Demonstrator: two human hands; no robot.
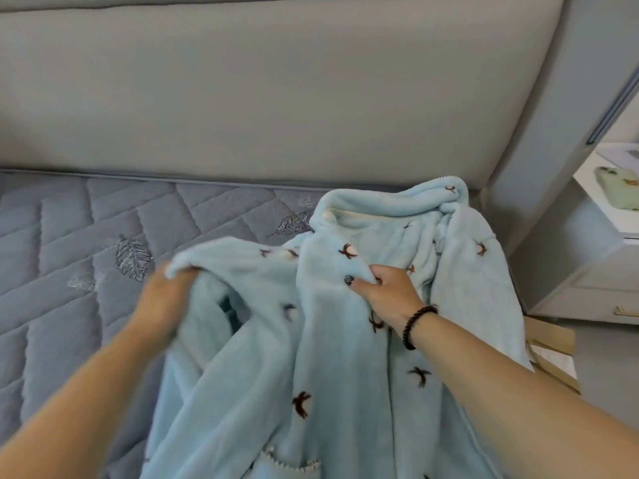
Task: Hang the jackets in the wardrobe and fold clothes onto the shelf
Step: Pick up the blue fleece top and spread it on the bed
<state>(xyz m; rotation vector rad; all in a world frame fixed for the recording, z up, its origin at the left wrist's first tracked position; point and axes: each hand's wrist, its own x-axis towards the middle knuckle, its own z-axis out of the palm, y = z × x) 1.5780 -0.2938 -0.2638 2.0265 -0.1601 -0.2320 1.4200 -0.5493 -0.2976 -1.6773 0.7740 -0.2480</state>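
Grey quilted mattress (69, 243) with embroidered leaf motifs, pale grey padded headboard (259, 91) behind it, white bedside cabinet (601, 271) with brass drawer handle at right, green phone case (617, 188) on top, soft even light

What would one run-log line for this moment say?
left hand: grips fleece jacket | right hand: pinches jacket front | jacket: on mattress | hung: no
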